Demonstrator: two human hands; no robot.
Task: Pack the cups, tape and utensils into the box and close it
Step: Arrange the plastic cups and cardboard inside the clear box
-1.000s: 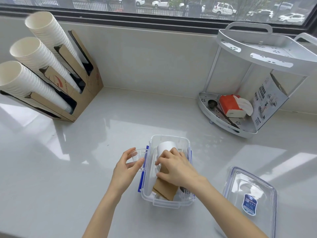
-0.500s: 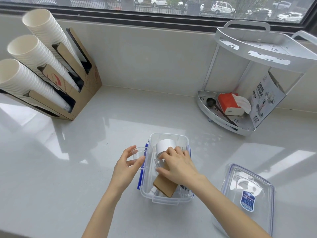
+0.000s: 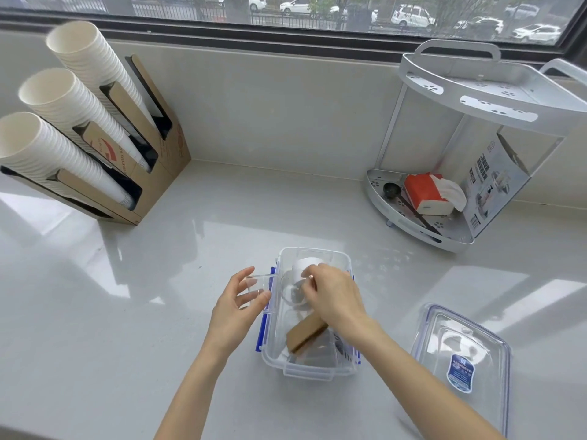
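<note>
Surface: pale glossy counter [image 3: 127,296] under a window.
Left hand [image 3: 236,308]: fingers curled around a clear cup [image 3: 258,287], just left of the box [image 3: 309,371].
Right hand [image 3: 333,296]: inside the box, pinching something; tape roll [image 3: 303,268] just beyond.
Lid [image 3: 460,354]: off, lying right of the box.

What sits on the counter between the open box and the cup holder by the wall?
Nothing: in the head view the counter is bare between the box and the cup holder, showing only window reflections.

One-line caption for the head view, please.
Left hand holds a clear cup beside the open box; right hand reaches inside by the tape roll; lid lies alongside.
</note>
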